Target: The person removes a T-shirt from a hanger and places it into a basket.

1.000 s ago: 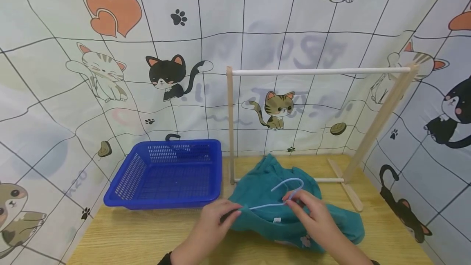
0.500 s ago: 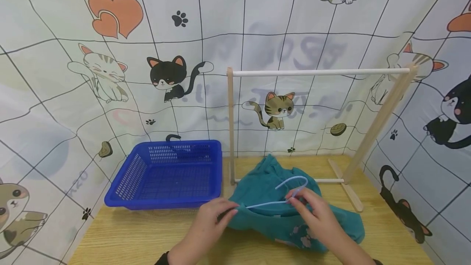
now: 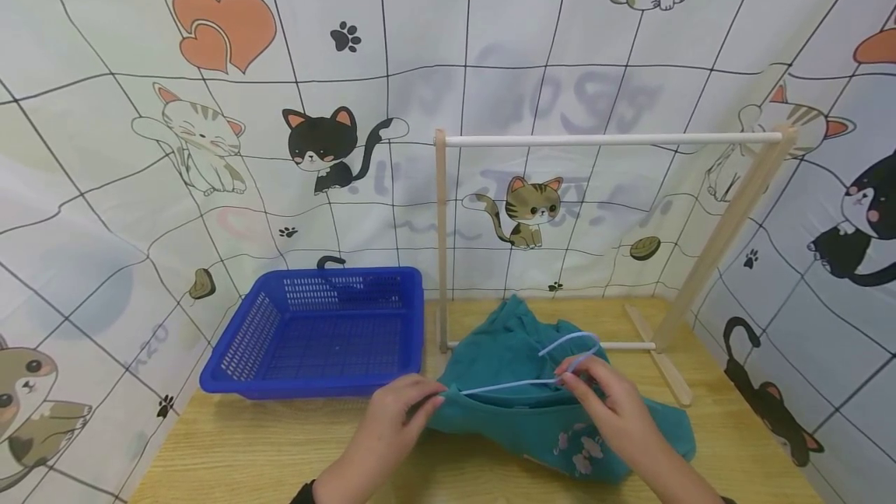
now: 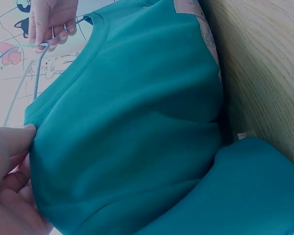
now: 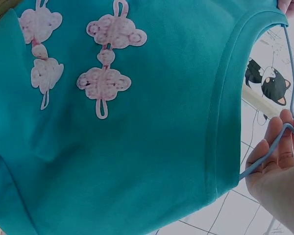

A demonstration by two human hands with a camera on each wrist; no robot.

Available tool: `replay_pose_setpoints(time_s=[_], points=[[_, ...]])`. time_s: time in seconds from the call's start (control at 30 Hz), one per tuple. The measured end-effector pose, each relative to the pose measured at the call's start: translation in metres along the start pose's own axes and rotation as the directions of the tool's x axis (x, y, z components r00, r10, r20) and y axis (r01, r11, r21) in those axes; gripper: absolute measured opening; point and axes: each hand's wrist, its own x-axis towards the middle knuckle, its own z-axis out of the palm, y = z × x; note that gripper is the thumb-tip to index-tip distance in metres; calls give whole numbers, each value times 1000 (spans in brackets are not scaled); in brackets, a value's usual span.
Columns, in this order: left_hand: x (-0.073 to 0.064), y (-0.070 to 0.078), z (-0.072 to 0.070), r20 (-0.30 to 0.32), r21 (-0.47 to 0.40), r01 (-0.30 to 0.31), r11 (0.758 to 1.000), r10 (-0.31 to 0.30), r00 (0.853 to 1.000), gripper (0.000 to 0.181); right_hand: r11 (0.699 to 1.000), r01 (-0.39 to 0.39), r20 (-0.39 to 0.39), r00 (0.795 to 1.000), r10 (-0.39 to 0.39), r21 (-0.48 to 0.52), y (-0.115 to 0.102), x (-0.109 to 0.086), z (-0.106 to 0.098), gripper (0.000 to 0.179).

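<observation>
A teal shirt (image 3: 504,418) with pinkish-white flower motifs lies bunched on the table, its neckline facing up. My left hand (image 3: 402,414) pinches the shirt's neckline at the left end; in the left wrist view thumb and fingers (image 4: 12,147) grip that edge. A light blue clothes hanger (image 3: 507,386) sits partly inside the neck opening, its hook sticking out above. My right hand (image 3: 609,399) holds the hanger just below the hook, and the right wrist view shows the hanger wire (image 5: 272,152) across those fingers. The hanger's lower part is hidden inside the shirt.
A blue plastic basket (image 3: 315,391) stands to the left on the wooden table (image 3: 280,449). Behind the shirt rises a wooden rack with a white top rail (image 3: 609,140). A cloth printed with cats hangs at the back and sides.
My right hand and the hanger have moved slightly right and up. My left hand has drawn the neckline edge a little left, and the shirt's front has turned up to show more of its flowers.
</observation>
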Motion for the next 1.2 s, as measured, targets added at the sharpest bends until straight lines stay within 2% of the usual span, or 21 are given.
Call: replay_pose_setpoints(time_s=[0.23, 0.53, 1.0, 1.2], points=[[-2, -2, -2, 13, -17, 42, 999, -41, 999, 8, 1000, 17, -22, 1000, -17, -9, 2, 0, -3, 21], [-5, -4, -5, -8, -31, 67, 997, -67, 998, 8, 1000, -4, -68, 998, 3, -22, 6, -4, -8, 23], [-5, -8, -8, -30, -32, 71, 997, -72, 997, 9, 1000, 4, -69, 998, -6, -30, 8, -4, -12, 21], [-5, -13, -8, -79, -20, 42, 999, -44, 996, 11, 999, 5, -102, 995, -8, -33, 11, -4, -12, 22]])
